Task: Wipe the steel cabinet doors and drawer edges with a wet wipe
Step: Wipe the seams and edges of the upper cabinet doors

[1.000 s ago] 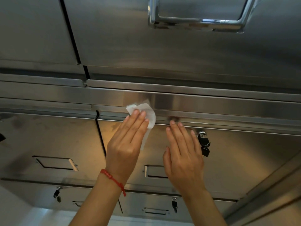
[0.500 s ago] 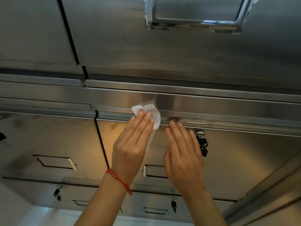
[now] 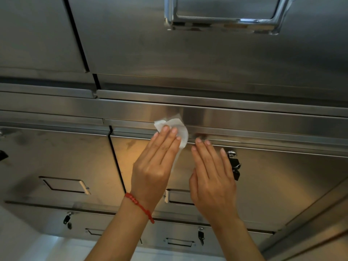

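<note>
Your left hand (image 3: 156, 166) presses the wet wipe (image 3: 177, 129) flat-fingered against the drawer edge (image 3: 244, 132); your right hand (image 3: 212, 176) rests released. The loosely pressed wipe may slip off.

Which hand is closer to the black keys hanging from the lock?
The right hand. Its outer fingers lie right beside the black keys hanging from the lock. The left hand, pressing the white wet wipe, is farther away.

A single head-worn view looked forward and down, close against the steel cabinet front (image 3: 226, 68), both forearms reaching in from the bottom edge
</note>
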The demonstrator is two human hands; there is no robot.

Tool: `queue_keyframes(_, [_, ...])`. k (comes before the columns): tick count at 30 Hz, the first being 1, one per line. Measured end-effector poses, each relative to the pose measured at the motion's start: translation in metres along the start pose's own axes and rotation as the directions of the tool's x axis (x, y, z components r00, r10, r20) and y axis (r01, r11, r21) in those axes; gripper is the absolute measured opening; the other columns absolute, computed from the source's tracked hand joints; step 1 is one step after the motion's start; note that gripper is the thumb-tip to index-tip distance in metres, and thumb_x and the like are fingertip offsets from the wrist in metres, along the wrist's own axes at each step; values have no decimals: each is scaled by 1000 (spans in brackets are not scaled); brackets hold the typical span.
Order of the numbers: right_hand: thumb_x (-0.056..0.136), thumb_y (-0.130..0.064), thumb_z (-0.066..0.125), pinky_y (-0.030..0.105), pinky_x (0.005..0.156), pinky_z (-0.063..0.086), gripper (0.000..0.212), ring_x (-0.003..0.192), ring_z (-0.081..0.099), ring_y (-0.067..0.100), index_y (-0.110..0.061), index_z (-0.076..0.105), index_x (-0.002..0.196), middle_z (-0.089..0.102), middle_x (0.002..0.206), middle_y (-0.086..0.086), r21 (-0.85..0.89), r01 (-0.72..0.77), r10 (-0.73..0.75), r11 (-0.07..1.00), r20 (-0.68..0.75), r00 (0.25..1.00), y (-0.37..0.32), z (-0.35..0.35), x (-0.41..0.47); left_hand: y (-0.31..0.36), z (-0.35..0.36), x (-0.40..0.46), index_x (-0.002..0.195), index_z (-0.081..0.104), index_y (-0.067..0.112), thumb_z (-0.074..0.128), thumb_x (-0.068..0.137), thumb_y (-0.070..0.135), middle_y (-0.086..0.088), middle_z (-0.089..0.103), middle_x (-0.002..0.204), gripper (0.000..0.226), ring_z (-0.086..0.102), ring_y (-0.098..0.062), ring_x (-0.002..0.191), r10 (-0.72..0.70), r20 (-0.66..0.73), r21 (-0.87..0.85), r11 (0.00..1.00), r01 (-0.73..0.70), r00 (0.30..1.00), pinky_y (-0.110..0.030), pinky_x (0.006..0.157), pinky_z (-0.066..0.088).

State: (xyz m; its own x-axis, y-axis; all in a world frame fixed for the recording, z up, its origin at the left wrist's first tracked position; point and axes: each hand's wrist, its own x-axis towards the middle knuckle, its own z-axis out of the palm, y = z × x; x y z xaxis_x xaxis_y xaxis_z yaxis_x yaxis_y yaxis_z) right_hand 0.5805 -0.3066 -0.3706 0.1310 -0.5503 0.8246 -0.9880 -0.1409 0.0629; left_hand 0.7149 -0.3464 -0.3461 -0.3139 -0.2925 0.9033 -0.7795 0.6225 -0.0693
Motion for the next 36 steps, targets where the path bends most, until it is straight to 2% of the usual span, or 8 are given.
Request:
queue_keyframes(8, [84, -9, 44, 47, 105, 33, 44, 129, 46, 27, -1, 57, 126, 52, 135, 14, -4, 1, -1, 1000, -1, 1000, 3, -1, 0, -3, -5, -2, 112, 63, -6, 52, 90, -1, -20, 59, 121, 25, 52, -33, 118, -40, 13, 28, 999, 40, 999, -41, 103, 39])
queue_keyframes(15, [84, -8, 45, 48, 104, 34, 43, 126, 49, 28, 0, 59, 123, 55, 132, 14, 24, -2, 3, 1000, -17, 1000, 5, -3, 1, 15, 3, 6, 112, 62, -4, 54, 89, 1, -19, 60, 119, 25, 53, -30, 117, 6, 20, -12, 1000, -5, 1000, -42, 101, 41])
queue_keyframes(21, [83, -8, 46, 46, 105, 33, 43, 126, 49, 27, -1, 59, 123, 54, 132, 14, 29, 1, 0, 1000, -15, 1000, 10, -7, -1, 12, 0, 3, 113, 62, -5, 54, 87, 0, -20, 59, 121, 28, 52, -33, 118, -23, 32, 37, 999, 22, 999, -46, 100, 40])
queue_keyframes(32, [90, -15, 43, 48, 100, 39, 39, 122, 53, 27, -2, 61, 121, 57, 129, 15, 24, -36, 37, 999, -36, 999, 22, -14, -4, 17, 3, 1, 113, 61, -6, 57, 84, -1, -21, 60, 119, 29, 52, -33, 117, -61, 12, 35, 998, 61, 998, -46, 99, 40])
queue_keyframes(36, [91, -17, 42, 48, 102, 37, 39, 121, 53, 29, 0, 61, 120, 57, 128, 17, 24, -56, 57, 998, -54, 997, 31, -19, -7, 15, 2, 0, 113, 62, -6, 58, 85, -2, -22, 59, 120, 29, 52, -34, 117, -57, 19, 32, 998, 56, 998, -47, 100, 41])
